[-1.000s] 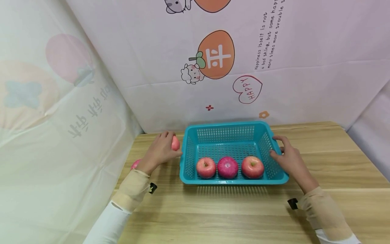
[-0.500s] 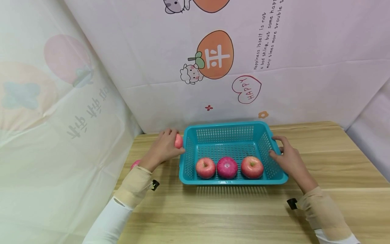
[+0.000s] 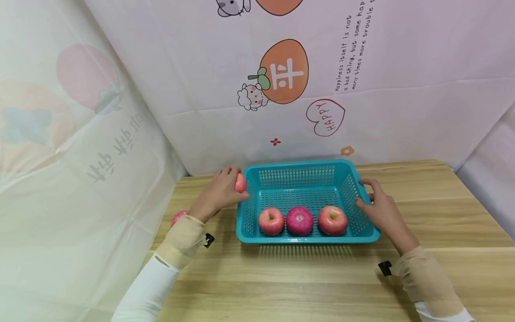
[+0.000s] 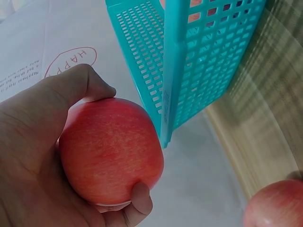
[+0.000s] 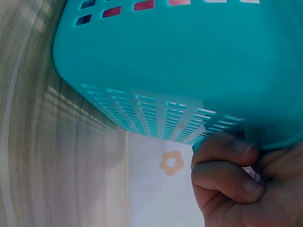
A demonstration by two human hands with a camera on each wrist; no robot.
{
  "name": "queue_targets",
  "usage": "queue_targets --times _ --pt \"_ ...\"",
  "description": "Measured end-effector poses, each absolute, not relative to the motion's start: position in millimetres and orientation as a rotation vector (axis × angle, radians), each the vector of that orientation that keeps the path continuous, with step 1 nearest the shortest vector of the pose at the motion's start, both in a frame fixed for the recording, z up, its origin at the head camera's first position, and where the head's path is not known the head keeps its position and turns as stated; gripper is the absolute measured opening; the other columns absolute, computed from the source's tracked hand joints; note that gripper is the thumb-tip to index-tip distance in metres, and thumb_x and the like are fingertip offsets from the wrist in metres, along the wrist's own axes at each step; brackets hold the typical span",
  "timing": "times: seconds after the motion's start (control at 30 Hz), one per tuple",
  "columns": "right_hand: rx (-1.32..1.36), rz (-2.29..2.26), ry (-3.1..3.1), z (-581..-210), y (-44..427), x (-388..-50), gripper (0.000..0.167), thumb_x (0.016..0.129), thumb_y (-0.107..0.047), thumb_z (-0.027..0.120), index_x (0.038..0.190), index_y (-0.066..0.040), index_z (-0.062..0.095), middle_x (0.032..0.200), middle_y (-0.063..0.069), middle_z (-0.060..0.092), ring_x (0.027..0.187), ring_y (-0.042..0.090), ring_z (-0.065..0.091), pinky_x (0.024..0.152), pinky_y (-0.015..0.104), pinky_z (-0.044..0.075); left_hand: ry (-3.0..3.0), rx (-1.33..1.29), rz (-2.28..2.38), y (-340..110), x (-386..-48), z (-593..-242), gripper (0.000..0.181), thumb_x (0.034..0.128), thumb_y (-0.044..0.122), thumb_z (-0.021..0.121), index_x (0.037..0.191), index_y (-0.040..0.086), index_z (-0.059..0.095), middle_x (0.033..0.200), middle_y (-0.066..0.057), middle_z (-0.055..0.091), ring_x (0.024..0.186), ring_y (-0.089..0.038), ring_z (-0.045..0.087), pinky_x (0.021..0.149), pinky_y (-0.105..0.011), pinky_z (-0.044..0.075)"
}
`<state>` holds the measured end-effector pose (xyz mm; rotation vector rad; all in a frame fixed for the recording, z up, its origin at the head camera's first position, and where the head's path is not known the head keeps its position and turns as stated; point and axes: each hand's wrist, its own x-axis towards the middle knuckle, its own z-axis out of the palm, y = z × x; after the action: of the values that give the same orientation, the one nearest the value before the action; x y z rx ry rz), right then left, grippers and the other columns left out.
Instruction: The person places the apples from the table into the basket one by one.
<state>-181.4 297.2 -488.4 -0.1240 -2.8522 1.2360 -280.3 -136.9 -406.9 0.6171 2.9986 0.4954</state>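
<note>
My left hand (image 3: 219, 192) grips a red apple (image 4: 111, 151), thumb on one side and fingers curled round the other. The held apple is at the left rim of a teal plastic basket (image 3: 310, 240), above the table. On the basket's right rim, the fingers and thumb of my right hand (image 3: 382, 210) are curled round the edge, seen closely in the right wrist view. Inside the basket, a pale red apple (image 3: 271, 221), a deep pink apple (image 3: 299, 221) and a larger red apple (image 3: 332, 220) sit in a row along the near side.
Another apple (image 3: 179, 217) lies on the wooden table (image 3: 289, 281) at the left, partly hidden by my left wrist. Behind the basket hangs a white printed cloth (image 3: 209, 134), and a second cloth (image 3: 132, 214) closes off the left side.
My left hand has moved right and slightly away from me with the apple, from beside the basket to its left rim. The right hand stays on the right rim.
</note>
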Motion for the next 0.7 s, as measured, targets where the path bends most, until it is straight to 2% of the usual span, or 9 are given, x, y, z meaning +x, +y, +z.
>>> queue_targets --times 0.17,0.7 --pt "-0.132 1.238 -2.852 -488 298 -181 0.067 0.110 -0.027 0.057 0.164 -0.002 0.026 0.133 0.044 0.060 0.108 0.052 0.070 0.078 0.058 0.063 2.992 0.663 0.470 -132 -283 -404 0.072 0.0859 0.045 0.077 0.144 0.010 0.053 0.139 -0.012 0.055 0.119 -0.031 0.053 0.087 -0.045 0.057" --pt "-0.129 1.226 -2.859 -487 297 -182 0.067 0.110 -0.026 0.058 0.164 -0.002 0.026 0.132 0.044 0.061 0.107 0.051 0.070 0.077 0.056 0.062 2.970 0.712 0.397 -119 -288 -405 0.080 0.0870 0.047 0.076 0.152 0.010 0.048 0.142 -0.014 0.053 0.122 -0.033 0.052 0.094 -0.049 0.056"
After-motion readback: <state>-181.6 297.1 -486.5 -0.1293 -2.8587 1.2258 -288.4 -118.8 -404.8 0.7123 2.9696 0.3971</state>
